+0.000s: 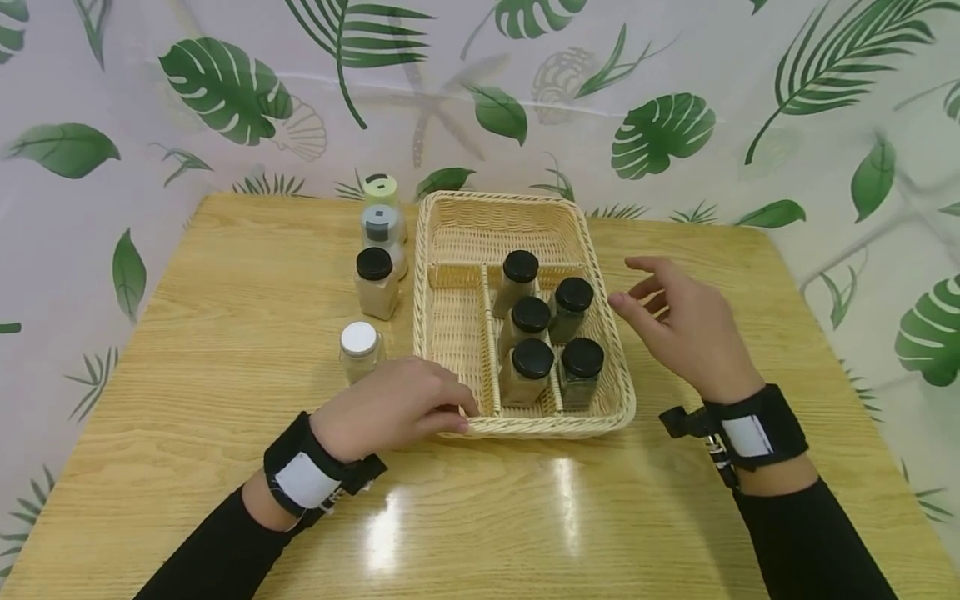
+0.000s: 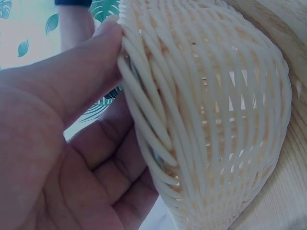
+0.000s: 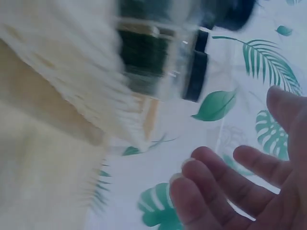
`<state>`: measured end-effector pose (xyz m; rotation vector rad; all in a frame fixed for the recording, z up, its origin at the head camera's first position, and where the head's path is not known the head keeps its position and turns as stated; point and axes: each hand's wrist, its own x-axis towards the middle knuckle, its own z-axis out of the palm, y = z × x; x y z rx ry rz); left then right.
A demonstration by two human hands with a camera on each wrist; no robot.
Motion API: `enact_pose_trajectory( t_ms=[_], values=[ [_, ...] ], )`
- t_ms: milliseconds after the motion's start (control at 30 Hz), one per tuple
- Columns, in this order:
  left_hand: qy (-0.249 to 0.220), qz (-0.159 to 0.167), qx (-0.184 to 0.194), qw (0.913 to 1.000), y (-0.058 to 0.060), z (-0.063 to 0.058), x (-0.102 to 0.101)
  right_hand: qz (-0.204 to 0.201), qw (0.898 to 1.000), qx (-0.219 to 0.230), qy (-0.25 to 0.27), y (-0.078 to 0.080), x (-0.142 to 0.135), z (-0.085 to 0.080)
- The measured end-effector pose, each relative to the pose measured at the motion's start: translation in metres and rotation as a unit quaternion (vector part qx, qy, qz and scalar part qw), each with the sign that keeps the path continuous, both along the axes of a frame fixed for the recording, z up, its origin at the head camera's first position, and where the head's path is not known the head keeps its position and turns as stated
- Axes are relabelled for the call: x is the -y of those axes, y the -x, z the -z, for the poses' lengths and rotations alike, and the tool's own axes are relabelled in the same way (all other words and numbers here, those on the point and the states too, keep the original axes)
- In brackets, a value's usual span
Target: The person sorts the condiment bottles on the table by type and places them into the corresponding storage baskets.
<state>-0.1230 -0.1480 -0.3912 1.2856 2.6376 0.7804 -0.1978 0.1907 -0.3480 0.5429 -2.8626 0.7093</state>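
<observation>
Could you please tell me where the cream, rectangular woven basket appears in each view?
Head: the cream, rectangular woven basket stands near the centre.
Left wrist: its woven wall spans the centre and right.
Right wrist: its blurred side is at upper left.
Shared landmark: the white backdrop with printed green leaves, visible in all three.

basket [image 1: 540, 427]: rough, woven | jars [image 1: 517, 389]: smooth, glassy | table [image 1: 225, 333]: glossy wood-grain
</observation>
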Motion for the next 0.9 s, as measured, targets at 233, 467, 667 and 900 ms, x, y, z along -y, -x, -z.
enact_pose_trajectory(
  t_ms=[233, 467, 667, 900],
  values=[
    [-0.004, -0.003, 0.001, 1.0000, 0.002, 0.000, 0.000, 0.018, 0.998, 0.043, 0.035, -0.011, -0.010, 0.035],
    [0.005, -0.015, 0.002, 0.9999, -0.002, -0.001, 0.002, 0.002, 0.995, 0.086, 0.047, -0.010, -0.002, 0.057],
    [0.005, -0.016, 0.006, 0.9998, -0.002, 0.000, 0.003, 0.004, 0.995, 0.100, 0.028, -0.010, 0.004, 0.067],
    [-0.008, 0.006, -0.001, 1.0000, 0.003, 0.005, 0.001, 0.032, 0.991, 0.123, 0.036, -0.013, 0.003, 0.070]
  ],
)
